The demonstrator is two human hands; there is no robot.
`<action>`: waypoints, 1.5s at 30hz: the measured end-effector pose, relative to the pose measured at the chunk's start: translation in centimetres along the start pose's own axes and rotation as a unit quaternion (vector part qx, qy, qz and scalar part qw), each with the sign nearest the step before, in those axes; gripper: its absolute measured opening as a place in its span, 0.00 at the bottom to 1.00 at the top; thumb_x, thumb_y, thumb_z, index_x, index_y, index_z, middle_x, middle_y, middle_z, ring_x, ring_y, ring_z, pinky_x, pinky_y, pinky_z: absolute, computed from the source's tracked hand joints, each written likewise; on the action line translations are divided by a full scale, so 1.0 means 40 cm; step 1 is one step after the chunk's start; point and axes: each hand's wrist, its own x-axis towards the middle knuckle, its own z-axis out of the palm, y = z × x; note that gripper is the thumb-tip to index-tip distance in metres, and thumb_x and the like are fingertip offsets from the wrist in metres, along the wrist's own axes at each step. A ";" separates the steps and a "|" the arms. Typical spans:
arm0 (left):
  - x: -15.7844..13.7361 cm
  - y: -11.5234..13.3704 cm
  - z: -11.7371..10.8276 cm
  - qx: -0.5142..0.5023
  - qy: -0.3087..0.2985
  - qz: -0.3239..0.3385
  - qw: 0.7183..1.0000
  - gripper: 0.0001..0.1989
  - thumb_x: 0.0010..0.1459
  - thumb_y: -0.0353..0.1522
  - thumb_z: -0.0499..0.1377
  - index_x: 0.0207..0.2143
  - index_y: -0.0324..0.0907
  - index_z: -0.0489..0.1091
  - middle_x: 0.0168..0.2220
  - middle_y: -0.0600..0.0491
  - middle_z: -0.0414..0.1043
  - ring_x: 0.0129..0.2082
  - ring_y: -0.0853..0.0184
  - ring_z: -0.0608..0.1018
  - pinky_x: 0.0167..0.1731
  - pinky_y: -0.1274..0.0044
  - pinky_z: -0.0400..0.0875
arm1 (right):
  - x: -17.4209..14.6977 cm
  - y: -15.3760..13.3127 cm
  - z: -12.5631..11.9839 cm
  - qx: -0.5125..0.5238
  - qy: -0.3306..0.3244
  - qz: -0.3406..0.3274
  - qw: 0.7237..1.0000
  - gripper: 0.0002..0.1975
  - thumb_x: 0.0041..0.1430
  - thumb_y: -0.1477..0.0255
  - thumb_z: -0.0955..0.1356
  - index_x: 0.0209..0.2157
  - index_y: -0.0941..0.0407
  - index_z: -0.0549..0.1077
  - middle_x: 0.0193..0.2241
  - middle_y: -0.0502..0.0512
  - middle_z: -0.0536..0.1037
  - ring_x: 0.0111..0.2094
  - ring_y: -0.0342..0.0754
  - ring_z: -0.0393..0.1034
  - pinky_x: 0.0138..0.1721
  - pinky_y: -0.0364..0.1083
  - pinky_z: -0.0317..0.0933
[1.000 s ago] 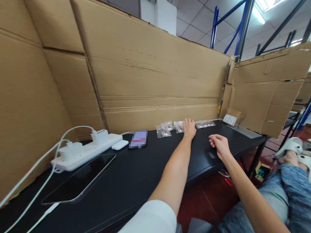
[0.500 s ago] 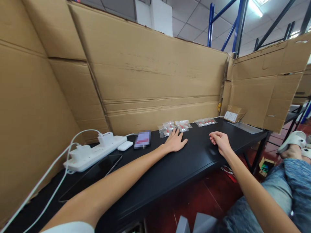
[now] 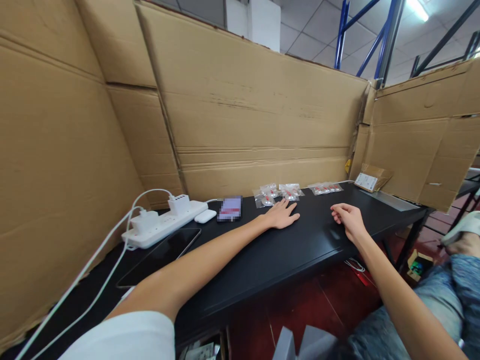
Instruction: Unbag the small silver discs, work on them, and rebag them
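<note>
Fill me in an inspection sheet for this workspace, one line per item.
Surface: black table, with a sheen near the right hand.
Job's things: clear plastic packets with red marks, along the table's far side; one row lies apart to the right.
Clutter: white power strip, dark flat device, small white case, blurred screen, labelled brown parcel.
Hands: left hand spread, fingertips at the packets' near edge, contact unclear; right hand curled, nothing seen in it.
Cables: white cables lead from the power strip toward the lower left.
Surroundings: cardboard walls; blue rack frame beyond.
</note>
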 end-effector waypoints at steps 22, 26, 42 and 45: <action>-0.048 0.056 -0.045 -0.060 0.226 0.029 0.972 0.20 0.62 0.43 0.48 0.46 0.40 0.69 0.45 0.43 0.69 0.52 0.54 0.67 0.55 0.63 0.58 | -0.003 0.002 0.005 -0.050 -0.026 -0.008 0.998 0.10 0.41 0.67 0.72 0.24 0.60 0.76 0.19 0.53 0.73 0.18 0.39 0.61 0.17 0.40 0.50; -0.044 0.055 -0.042 -0.021 0.227 -0.028 0.973 0.25 0.58 0.50 0.51 0.38 0.38 0.73 0.45 0.40 0.68 0.53 0.48 0.64 0.56 0.59 0.54 | -0.010 -0.001 0.016 -0.154 -0.092 -0.043 0.983 0.12 0.45 0.63 0.71 0.26 0.59 0.76 0.21 0.54 0.75 0.21 0.42 0.64 0.23 0.42 0.55; 0.020 0.098 0.010 -0.303 0.172 0.003 0.937 0.18 0.44 0.42 0.66 0.34 0.41 0.67 0.28 0.56 0.69 0.29 0.67 0.70 0.30 0.77 0.62 | 0.009 0.026 0.025 -0.459 -0.109 -0.205 0.858 0.07 0.50 0.68 0.70 0.32 0.56 0.75 0.23 0.51 0.74 0.25 0.45 0.66 0.29 0.43 0.55; 0.027 0.086 0.018 -0.416 0.169 0.025 0.893 0.20 0.43 0.37 0.67 0.38 0.41 0.66 0.32 0.55 0.70 0.30 0.69 0.72 0.30 0.78 0.64 | 0.005 0.022 0.028 -0.482 -0.122 -0.228 0.837 0.04 0.52 0.71 0.68 0.27 0.55 0.76 0.24 0.54 0.75 0.26 0.46 0.66 0.30 0.43 0.54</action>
